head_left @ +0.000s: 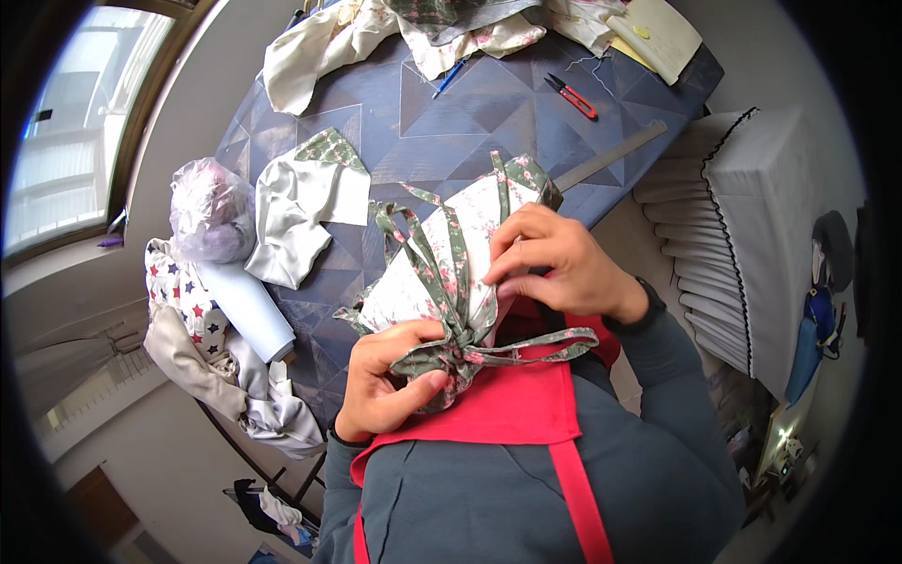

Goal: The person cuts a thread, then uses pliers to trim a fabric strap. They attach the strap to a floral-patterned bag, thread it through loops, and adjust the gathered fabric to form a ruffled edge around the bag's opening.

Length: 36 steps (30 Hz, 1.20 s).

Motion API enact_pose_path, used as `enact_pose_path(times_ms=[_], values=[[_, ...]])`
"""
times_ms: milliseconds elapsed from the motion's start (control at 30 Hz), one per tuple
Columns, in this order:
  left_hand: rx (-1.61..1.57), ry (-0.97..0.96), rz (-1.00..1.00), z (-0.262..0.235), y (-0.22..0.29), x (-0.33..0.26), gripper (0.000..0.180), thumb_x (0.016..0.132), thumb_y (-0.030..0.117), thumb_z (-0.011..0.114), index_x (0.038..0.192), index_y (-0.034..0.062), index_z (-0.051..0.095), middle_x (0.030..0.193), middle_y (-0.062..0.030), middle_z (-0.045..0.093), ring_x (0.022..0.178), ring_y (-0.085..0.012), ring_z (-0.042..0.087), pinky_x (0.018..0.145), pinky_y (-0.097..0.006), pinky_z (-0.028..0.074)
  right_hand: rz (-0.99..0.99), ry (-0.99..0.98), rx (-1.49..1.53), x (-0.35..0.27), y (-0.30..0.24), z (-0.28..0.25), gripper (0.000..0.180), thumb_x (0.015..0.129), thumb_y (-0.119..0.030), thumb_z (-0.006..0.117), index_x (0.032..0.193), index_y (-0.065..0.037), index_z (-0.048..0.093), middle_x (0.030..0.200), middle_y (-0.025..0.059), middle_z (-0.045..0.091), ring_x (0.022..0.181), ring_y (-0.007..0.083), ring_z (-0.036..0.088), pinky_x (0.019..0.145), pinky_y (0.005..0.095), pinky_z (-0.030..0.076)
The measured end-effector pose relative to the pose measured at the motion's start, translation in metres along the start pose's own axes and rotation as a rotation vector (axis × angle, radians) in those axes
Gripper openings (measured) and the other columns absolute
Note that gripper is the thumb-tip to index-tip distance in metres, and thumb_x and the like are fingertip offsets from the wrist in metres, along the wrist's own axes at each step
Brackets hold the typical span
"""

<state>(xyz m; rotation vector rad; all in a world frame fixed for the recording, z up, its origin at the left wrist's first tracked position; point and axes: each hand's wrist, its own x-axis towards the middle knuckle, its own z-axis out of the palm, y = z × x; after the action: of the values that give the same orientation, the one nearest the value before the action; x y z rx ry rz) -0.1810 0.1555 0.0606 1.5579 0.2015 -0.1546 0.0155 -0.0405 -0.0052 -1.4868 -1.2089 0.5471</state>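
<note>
A sewn floral cloth piece [474, 221], white with pink flowers and dark green floral trim, lies across the table's near edge and my lap. Its green straps [425, 266] run over the white cloth and meet in a gathered, knotted bunch near me. My left hand [395, 371] is closed on that bunch, thumb on top. One strap loop [564, 348] sticks out to the right. Higher up, my right hand [554, 258] pinches the white cloth near its right edge between thumb and fingers. The cloth's underside is hidden.
On the dark patterned table [376, 94] lie red thread snips [571, 96], a metal ruler [611, 155], a blue pen [449, 79] and white cloth [296, 211]. A plastic bag [213, 211] and a pale blue roll [249, 310] sit left. Fabric piles [324, 56] line the far edge.
</note>
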Motion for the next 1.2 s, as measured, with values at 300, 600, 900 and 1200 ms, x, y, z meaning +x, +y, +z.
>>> enact_pose_path(times_ms=[300,600,900,1200], values=[[0.025,0.008,0.03,0.001,0.0,0.001,0.007,0.077,0.0,0.068,0.077,-0.0051,0.063,0.099,-0.02,0.067,0.079,-0.0228,0.065,0.074,-0.029,0.048,0.462,0.709,0.489,-0.009,0.037,-0.043,0.038,0.102,-0.018,0.054,0.068,-0.002,0.057,0.066,0.0029,0.05,0.063,0.01,0.048,0.063,0.025,0.04],[0.1,-0.017,0.003,0.006,0.007,0.005,0.011,0.076,0.0,0.07,0.078,-0.0067,0.062,0.1,-0.0187,0.068,0.074,-0.0194,0.064,0.069,-0.028,0.047,-0.179,-0.19,-0.212,0.009,-0.019,0.004,0.025,0.069,-0.017,0.078,0.086,-0.011,0.062,0.085,0.0002,0.061,0.082,0.0198,0.06,0.097,0.0394,0.035],[0.095,-0.031,-0.031,0.008,0.01,0.015,0.021,0.08,0.001,0.067,0.098,-0.0094,0.066,0.093,-0.0135,0.069,0.068,-0.013,0.064,0.064,-0.025,0.047,0.57,-0.03,-1.202,-0.059,0.075,-0.056,0.042,0.076,-0.005,0.065,0.117,-0.003,0.058,0.126,0.0139,0.054,0.127,0.0294,0.046,0.104,0.0464,0.034],[0.049,-0.066,-0.133,0.018,0.019,0.026,0.022,0.08,0.001,0.065,0.099,-0.0114,0.065,0.097,-0.0111,0.068,0.076,-0.0106,0.061,0.07,-0.023,0.046,0.237,0.201,0.064,0.019,0.008,-0.035,0.054,0.092,-0.02,0.068,0.138,-0.002,0.048,0.133,0.0216,0.054,0.116,0.0331,0.059,0.096,0.04,0.048]])
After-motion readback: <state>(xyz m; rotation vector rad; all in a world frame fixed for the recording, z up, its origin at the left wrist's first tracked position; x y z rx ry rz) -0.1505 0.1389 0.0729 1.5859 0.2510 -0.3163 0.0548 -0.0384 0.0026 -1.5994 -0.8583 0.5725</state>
